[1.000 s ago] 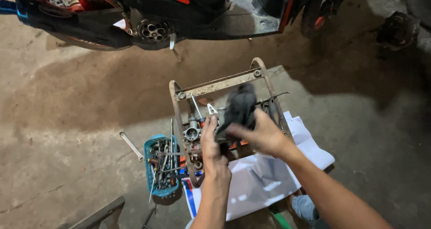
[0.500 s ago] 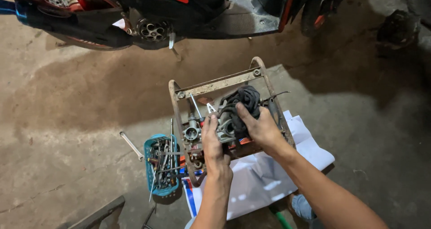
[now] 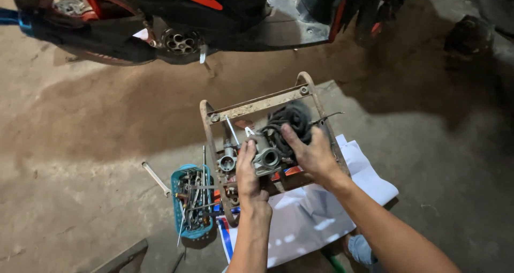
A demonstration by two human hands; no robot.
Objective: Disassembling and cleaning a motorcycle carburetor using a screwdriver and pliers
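Observation:
My left hand (image 3: 247, 171) grips a grey metal carburettor (image 3: 265, 154) over a rusty metal frame (image 3: 251, 107) standing on the ground. My right hand (image 3: 313, 152) presses a dark, crumpled rag (image 3: 292, 120) down against the far side of the carburettor. A second small metal part (image 3: 227, 160) sits in the frame just left of my left hand. White sheets of paper (image 3: 300, 219) lie under the frame and beneath both forearms.
A blue plastic basket (image 3: 184, 227) full of several hand tools stands left of the frame, with a wrench (image 3: 156, 179) on the ground beside it. A black and orange motorcycle (image 3: 187, 16) stands across the top. Around it is stained concrete floor.
My right hand has lowered the rag from above the frame down onto the carburettor. My left hand stays on the carburettor.

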